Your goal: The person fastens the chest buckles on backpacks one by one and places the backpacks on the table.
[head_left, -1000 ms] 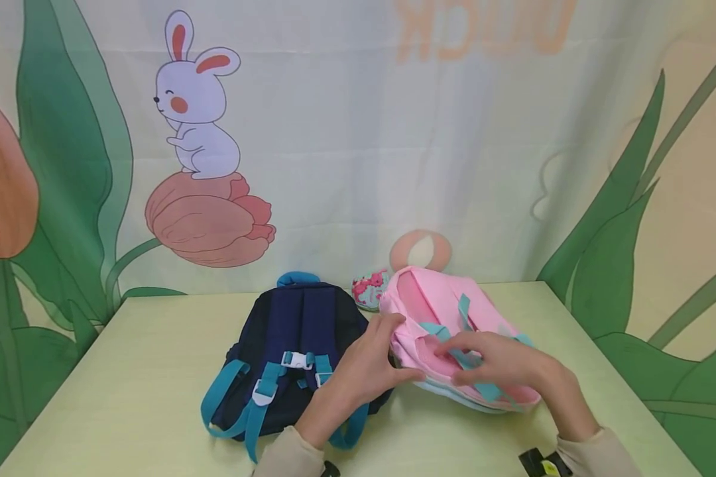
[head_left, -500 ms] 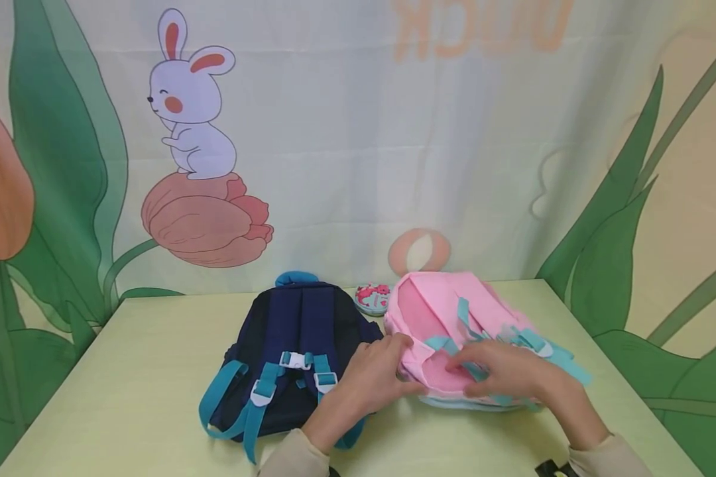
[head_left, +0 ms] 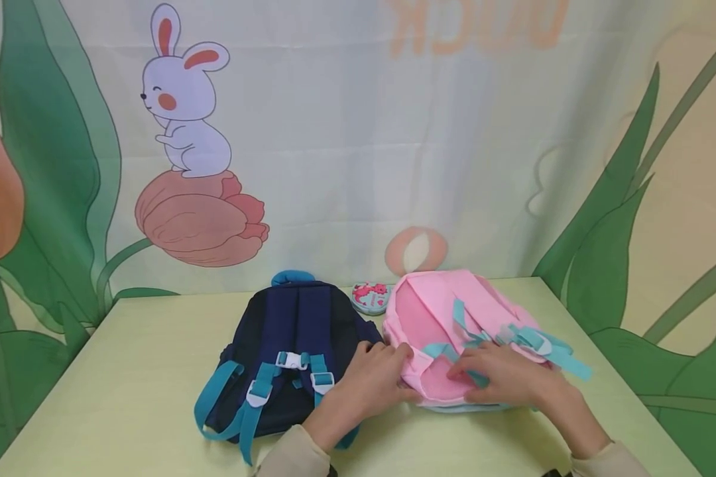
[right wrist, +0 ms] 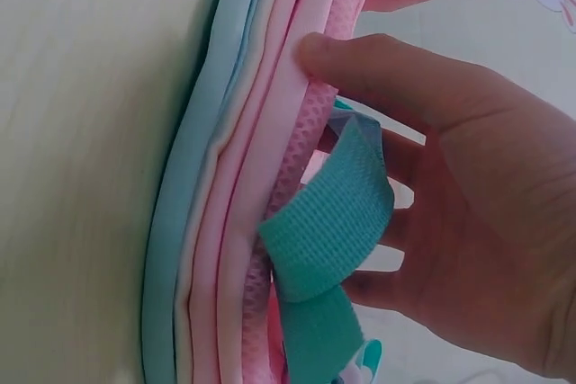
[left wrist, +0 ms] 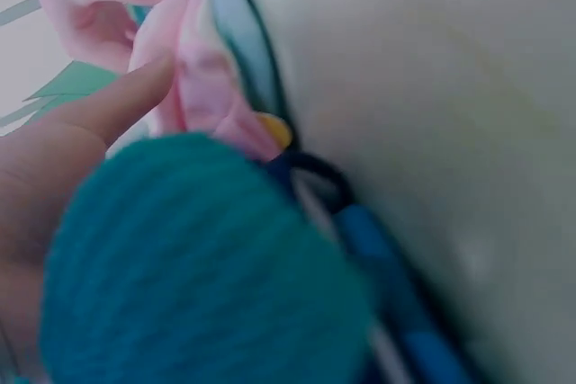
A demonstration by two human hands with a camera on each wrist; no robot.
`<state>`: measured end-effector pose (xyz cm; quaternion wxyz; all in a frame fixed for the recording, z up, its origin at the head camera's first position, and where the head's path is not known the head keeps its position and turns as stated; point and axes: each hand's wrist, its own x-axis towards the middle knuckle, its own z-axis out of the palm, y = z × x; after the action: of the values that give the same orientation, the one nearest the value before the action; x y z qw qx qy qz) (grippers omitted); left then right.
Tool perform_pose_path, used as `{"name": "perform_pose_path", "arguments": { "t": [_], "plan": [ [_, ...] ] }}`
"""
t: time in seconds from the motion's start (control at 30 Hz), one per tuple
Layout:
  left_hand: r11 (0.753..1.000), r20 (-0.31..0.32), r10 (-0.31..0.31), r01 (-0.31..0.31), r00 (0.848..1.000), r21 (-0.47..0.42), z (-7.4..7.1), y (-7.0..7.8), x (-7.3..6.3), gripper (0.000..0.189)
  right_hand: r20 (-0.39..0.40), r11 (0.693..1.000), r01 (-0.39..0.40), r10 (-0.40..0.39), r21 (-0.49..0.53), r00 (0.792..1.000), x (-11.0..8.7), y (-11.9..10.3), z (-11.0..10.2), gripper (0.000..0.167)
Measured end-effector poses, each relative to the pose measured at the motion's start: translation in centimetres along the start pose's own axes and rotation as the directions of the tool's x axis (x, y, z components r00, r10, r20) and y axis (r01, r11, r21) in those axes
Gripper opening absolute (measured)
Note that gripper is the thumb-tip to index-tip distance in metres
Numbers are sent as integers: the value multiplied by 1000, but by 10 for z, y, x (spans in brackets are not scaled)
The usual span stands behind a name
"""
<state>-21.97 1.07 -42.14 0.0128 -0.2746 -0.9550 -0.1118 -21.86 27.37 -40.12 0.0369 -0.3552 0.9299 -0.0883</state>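
Note:
The pink backpack (head_left: 429, 311) lies on the table with its padded back panel and shoulder straps up. At its lower left corner, my left hand (head_left: 372, 377) touches the fabric with fingertips and thumb apart. My right hand (head_left: 507, 374) rests over its lower part. In the right wrist view, the right thumb presses the pink edge (right wrist: 270, 123), and the other fingers reach over the panel behind a teal webbing strap (right wrist: 333, 213). A navy backpack (head_left: 283, 318) with teal straps lies just left of the pink one. A teal strap blocks much of the left wrist view.
Between the tops of the two bags sits a small oval case (head_left: 371, 298) with a pink print. The pale yellow table (head_left: 131, 371) ends at a printed cloth backdrop (head_left: 310, 132) with a rabbit and tulips.
The pink backpack has turned slightly and lies flatter, and its teal strap ends have flopped out to the right. The oval case has tipped flatter. Both hands stay near the bag's lower edge.

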Motion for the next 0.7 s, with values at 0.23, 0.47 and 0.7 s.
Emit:
{"name": "perform_pose_path", "arguments": {
  "t": [0.23, 0.47, 0.7],
  "plan": [
    [998, -25, 28, -26, 999, 65, -14, 7, 2, 63, -99, 992, 45, -33, 120, 995, -11, 2, -12, 24],
    [994, -38, 105, -106, 994, -39, -22, 20, 16, 55, -309, 992, 38, 1, 121, 951, -29, 23, -28, 25],
    [986, -51, 143, -147, 988, -84, -20, 31, 33, 46, -372, 997, -56, 71, 51, 926, -43, 41, -33, 26]
  ]
}}
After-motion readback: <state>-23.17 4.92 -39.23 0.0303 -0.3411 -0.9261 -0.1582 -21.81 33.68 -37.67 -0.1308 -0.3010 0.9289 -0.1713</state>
